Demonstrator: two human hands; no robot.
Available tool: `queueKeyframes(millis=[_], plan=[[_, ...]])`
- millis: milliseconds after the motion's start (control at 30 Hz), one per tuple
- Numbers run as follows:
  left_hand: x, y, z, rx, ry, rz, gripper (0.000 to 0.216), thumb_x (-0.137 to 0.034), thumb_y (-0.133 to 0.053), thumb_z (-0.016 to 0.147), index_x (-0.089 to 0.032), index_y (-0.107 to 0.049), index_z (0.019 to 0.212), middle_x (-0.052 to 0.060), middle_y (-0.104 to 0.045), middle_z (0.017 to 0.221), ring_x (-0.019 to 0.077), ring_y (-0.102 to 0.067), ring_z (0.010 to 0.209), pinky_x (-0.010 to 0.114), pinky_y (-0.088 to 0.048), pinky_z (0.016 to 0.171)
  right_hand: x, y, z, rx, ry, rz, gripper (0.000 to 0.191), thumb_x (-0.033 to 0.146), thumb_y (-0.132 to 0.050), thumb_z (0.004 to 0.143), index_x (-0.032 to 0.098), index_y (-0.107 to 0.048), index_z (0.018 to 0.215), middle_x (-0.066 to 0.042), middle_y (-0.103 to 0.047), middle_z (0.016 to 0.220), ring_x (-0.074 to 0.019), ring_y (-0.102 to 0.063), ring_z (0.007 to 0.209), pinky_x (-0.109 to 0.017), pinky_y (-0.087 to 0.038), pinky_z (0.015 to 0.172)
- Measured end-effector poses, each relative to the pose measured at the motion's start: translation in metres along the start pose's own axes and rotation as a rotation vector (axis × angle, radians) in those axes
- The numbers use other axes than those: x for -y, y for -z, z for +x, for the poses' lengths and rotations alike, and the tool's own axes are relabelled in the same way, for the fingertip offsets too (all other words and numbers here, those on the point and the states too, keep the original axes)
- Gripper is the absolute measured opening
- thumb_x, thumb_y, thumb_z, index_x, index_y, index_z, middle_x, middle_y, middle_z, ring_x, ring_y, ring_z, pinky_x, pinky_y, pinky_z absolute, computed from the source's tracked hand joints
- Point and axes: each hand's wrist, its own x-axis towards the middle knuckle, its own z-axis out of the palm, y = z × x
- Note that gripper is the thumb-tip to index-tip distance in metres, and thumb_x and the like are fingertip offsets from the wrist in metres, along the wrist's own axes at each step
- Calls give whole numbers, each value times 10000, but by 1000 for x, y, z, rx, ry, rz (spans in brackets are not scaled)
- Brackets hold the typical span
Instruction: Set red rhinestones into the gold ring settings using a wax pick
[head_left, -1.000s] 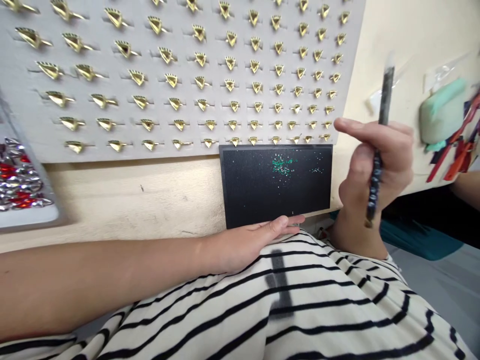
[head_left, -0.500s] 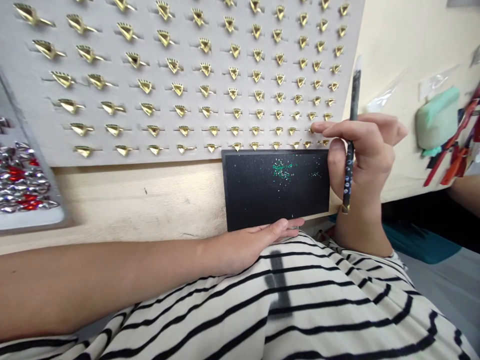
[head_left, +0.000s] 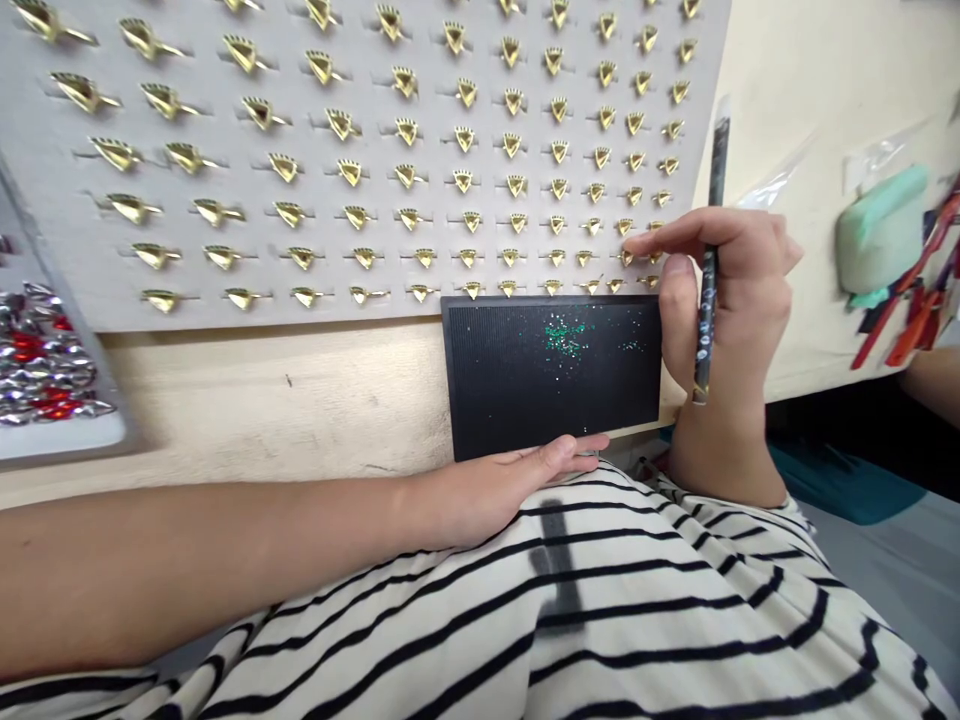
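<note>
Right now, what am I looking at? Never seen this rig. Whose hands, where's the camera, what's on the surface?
No machine here: this is one view from a camera worn on a person's head, looking down past their striped shirt at their bare hands. The right hand holds a slim dark speckled stick like a pencil, with its index finger reaching toward small gold shield-shaped pieces set in rows in a grey slotted board. The left hand lies at the lower edge of a black ribbed pad flecked with green glitter. A tray of silver and red gems sits far left, a pale green block far right.
</note>
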Motion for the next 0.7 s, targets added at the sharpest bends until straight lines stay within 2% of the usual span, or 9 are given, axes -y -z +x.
queueKeyframes(millis=[133, 367, 500, 700], plan=[[0, 0, -1, 31, -27, -6, 541, -574, -181, 967, -359, -323, 1443, -80, -457, 1448, 132, -374, 1375, 295, -165, 1193, 0, -2, -1, -23, 26, -54, 216, 272, -382, 923, 255, -558, 1048, 75, -644, 1031, -121, -505, 1025, -456, -308, 1032], [-1, 0, 0, 19, -12, 5, 545, -591, -187, 961, -370, -329, 1438, -90, -466, 1439, 132, -380, 1372, 279, -159, 1190, -7, -7, -4, -89, 57, -109, 231, 250, -398, 905, 267, -566, 1064, 72, -634, 1016, -129, -492, 1025, -474, -288, 996], [-2, 0, -2, 8, -11, 18, 536, -590, -191, 961, -379, -338, 1431, -90, -476, 1431, 135, -382, 1370, 295, -150, 1193, -9, -9, -5, -123, 45, -144, 234, 264, -404, 910, 281, -584, 1058, 71, -629, 1019, -121, -495, 1017, -440, -294, 978], [3, 0, 1, -3, -16, 14, 538, -606, -183, 954, -397, -349, 1421, -105, -485, 1421, 143, -384, 1369, 313, -152, 1193, -6, -6, -5, -89, 20, -85, 208, 295, -398, 922, 289, -576, 1028, 80, -630, 996, -117, -496, 1037, -432, -292, 1003]])
